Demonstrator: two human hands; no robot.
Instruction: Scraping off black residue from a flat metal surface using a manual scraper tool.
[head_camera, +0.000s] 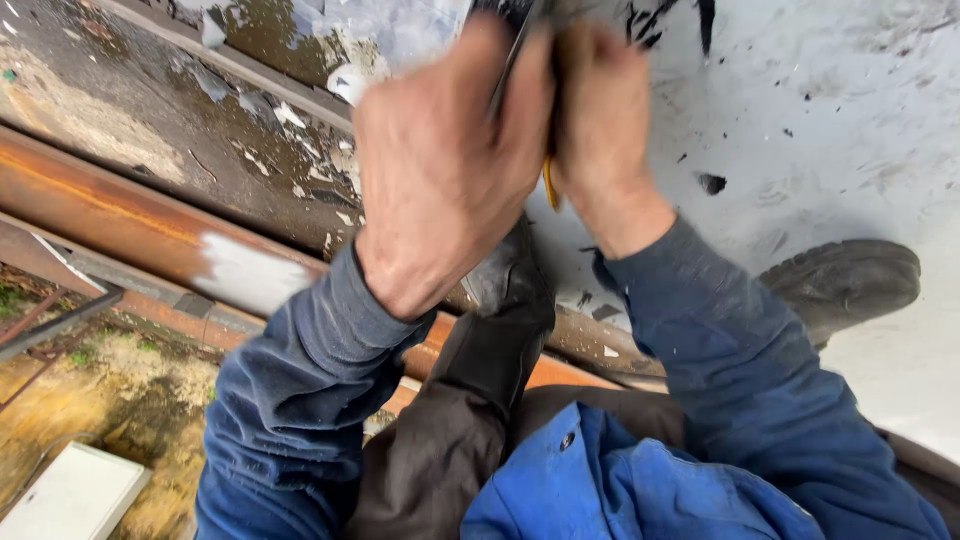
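While both hands press close together near the top middle of the view, a thin dark metal blade (512, 60) runs up between them, blurred by motion. The left hand (440, 170) is curled tight around the tool, its back turned to the camera and its knuckles toward the upper edge. The right hand (600, 120) is also closed in a fist just beside it, touching the left along the thumb side. A small yellow piece of handle (549, 190) shows in the gap below the 2 hands, at the heel of the right palm. What kind of tool this is cannot be told, since most of it is hidden.

Beneath the hands lies a white painted metal surface (850, 130), scratched and flecked with black chips, which fills the upper right part of the view. Along its lower left edge runs a rusty orange steel beam (100, 205) with a patch of white paint. Loose pale paint flakes (290, 115) lie on the wet dark strip above the beam.

Both forearms wear dark blue work sleeves (300, 390). 2 black worn boots show: 1 (500, 330) stands on the edge just under the hands, the other (850, 280) rests on the white surface toward the right edge. A flat white panel (70, 495) lies on muddy ground at the lower left corner.
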